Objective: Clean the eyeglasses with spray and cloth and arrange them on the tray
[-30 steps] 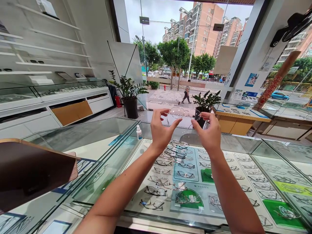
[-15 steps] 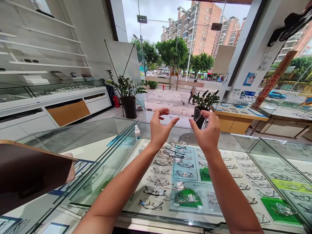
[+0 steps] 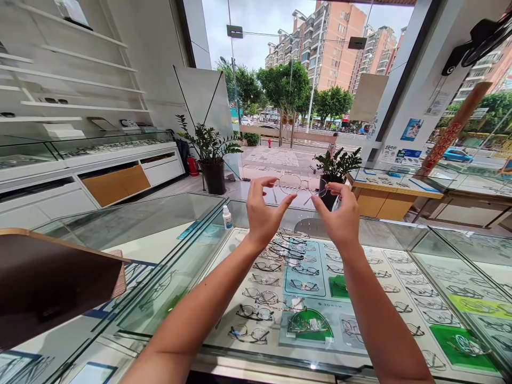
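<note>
Left of centre: small white plastic bottle (image 3: 227, 217) upright on glass display tabletop (image 3: 168, 213). Centre: left hand (image 3: 262, 218) up, grip pinching left rim of thin wire-framed clear-lens spectacles (image 3: 301, 185). Right hand (image 3: 343, 221) grip pinching right end. Spectacles level, spanning both grips, against window. Edge hold likely keeps fingertips off lenses.

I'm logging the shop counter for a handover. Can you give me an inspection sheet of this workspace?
Surface: glass display counter, with rows of spectacles beneath the top.
Job's things: thin-rimmed glasses, held up above the counter.
Clutter: small white bottle near the counter's corner joint; brown board at the left.
Hands: left hand and right hand each grip one end of the frame.
Cables: nothing seen.
Surroundings: potted plants, wall shelves, street beyond the window.
</note>
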Available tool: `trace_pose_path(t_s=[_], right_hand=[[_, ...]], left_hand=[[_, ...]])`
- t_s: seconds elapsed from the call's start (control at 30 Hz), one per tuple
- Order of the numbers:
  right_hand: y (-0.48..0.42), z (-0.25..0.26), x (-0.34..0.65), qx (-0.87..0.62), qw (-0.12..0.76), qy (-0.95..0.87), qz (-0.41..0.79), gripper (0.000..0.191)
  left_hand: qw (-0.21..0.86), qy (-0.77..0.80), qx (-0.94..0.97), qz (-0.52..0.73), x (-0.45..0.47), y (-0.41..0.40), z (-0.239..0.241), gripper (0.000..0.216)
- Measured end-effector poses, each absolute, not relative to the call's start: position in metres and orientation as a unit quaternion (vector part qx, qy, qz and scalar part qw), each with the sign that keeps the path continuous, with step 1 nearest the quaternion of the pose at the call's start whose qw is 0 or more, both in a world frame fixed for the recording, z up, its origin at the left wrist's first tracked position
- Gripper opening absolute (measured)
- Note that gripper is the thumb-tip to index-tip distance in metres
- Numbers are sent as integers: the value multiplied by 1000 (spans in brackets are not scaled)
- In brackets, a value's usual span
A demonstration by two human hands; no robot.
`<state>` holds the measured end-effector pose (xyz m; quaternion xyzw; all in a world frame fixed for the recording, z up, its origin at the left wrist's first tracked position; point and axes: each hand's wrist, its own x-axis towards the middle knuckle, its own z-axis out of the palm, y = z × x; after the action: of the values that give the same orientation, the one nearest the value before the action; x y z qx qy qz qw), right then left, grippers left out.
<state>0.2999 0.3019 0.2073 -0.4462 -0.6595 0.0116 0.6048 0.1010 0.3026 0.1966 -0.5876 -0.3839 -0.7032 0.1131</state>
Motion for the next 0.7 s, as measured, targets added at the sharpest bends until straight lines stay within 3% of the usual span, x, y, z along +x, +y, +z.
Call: trace_pose_path(t_s=[0.27, 0.7], right_hand=[[297, 210, 296, -430, 618, -649, -106, 42], [293, 212, 294, -417, 627, -647, -116, 40]], left_hand=[[-57, -409, -575, -706, 101, 310, 195, 50], [-105, -407, -564, -711, 101, 316, 193, 48]])
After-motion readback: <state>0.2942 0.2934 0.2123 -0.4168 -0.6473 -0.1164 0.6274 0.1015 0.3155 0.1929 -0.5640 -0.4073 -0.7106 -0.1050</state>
